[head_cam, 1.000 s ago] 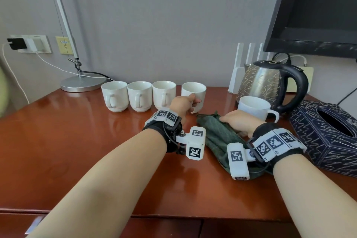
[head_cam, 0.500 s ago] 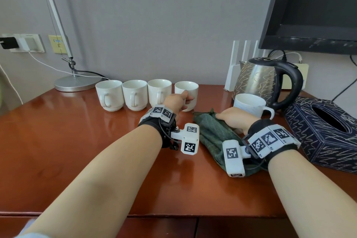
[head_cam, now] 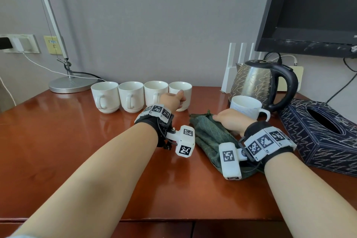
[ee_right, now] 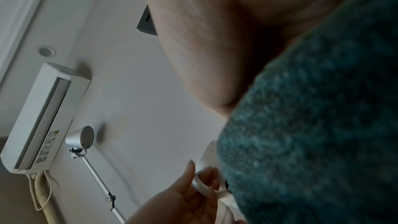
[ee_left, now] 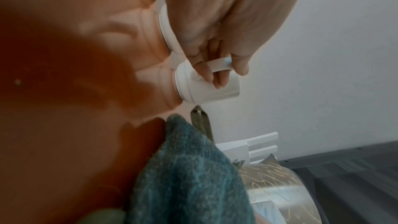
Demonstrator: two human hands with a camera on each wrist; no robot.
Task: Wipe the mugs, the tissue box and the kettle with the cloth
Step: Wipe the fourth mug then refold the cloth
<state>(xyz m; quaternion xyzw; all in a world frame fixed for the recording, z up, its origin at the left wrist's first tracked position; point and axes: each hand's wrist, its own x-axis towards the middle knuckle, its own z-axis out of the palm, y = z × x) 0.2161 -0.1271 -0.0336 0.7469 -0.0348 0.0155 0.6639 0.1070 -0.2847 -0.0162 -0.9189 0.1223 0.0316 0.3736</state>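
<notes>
Four white mugs stand upright in a row along the back of the red-brown surface (head_cam: 58,141), handles facing the person. The left hand (head_cam: 170,100) is at the rightmost mug (head_cam: 183,92) of the row; the left wrist view shows fingers (ee_left: 202,71) threaded through its handle (ee_left: 219,62) and the thumb on the outside, so that grip is closed round the handle. The mug's base looks to be on the wood, mouth up.

The right hand (head_cam: 229,120) lies on the green cloth (head_cam: 208,137), palm down, near its far end. Its fingertips are hidden, so I cannot tell whether it is pinching the fabric or only resting there. The cloth is a crumpled strip whose long axis runs from near the front edge away towards the wall, slightly leftward, between the two wrists.

A fifth mug (head_cam: 245,106) sits just beyond the right hand, handle pointing right, close in front of the kettle (head_cam: 253,81). The kettle stands upright with its black handle to the right and spout to the left. The dark patterned tissue box (head_cam: 309,141) lies at the right edge, its slot facing up, long axis running towards the back wall.

A desk lamp (head_cam: 65,85) stands back left.
</notes>
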